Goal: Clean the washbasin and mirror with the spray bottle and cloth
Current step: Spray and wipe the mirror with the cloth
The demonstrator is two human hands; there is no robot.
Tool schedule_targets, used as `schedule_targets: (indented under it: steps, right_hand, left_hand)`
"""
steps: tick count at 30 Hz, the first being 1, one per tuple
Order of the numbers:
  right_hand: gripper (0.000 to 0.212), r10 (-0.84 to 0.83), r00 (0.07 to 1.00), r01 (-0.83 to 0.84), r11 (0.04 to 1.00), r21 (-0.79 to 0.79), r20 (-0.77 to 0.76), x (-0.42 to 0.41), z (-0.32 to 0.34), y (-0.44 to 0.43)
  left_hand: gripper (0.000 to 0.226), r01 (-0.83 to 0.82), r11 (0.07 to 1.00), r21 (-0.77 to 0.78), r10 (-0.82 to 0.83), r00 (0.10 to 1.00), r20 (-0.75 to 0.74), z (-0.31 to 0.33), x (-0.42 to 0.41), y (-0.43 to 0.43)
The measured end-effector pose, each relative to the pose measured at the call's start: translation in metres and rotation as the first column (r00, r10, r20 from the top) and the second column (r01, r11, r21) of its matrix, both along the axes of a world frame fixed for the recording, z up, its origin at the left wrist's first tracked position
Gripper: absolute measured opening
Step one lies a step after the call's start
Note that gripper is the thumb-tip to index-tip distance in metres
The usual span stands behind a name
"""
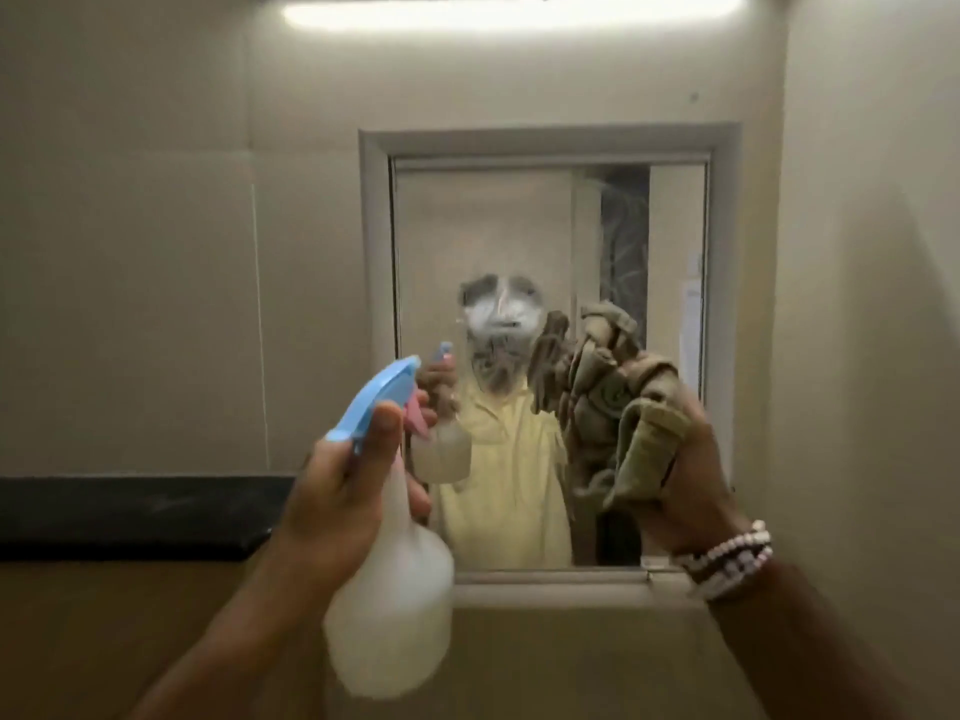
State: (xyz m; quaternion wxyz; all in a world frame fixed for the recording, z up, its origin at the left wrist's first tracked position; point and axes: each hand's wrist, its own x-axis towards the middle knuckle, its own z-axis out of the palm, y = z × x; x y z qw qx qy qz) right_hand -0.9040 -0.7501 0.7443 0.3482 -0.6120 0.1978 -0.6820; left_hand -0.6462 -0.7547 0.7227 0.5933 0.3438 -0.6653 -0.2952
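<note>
Spraying the mirror (483, 236) now, with the cloth ready to wipe. Washbasin not in view.

To do it well: aim the blue nozzle at the glass, not at the grey frame (374, 304) or the wall (156, 252). Squeeze the pink trigger (418, 415) in short pulls. Spread the wet spots over the whole glass, top first, so drips run down. Then wipe with the cloth side to side, from the top down. Look out for drips on the ledge under the frame.

Left hand (337, 491) wrapped tight round the neck of the spray bottle (395, 589). Thumb up on the blue top (379, 397). Left fingers (421, 498) curled shut round the front, close by the trigger. Bottle held upright, low and left of the mirror, near the glass but not touching.

Right hand (691, 475) closed in a fist on the cloth (608, 407). Cloth all bunched up, brown-green, lifted in front of the lower right part of the glass. Hard to tell if touching the glass yet. Bead bracelets (727, 558) on the right wrist.

Dark counter (130, 511) off to the left, along the wall.
</note>
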Motion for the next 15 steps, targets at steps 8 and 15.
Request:
schedule_targets:
  steps: [8,15]
  right_hand:
    - [0.024,-0.414,0.899,0.433,0.891,-0.137,0.143,0.001,0.097,-0.029]
    - [0.043,-0.857,0.515,0.828,0.501,-0.252,-0.016,-0.003,0.11,-0.065]
  left_hand:
    - [0.047,0.082,0.995,-0.06,-0.084,0.996,-0.033,0.115,0.002,-0.027]
    - [0.047,0.151,0.988,-0.034,-0.152,0.988,-0.028,0.13,0.008,-0.051]
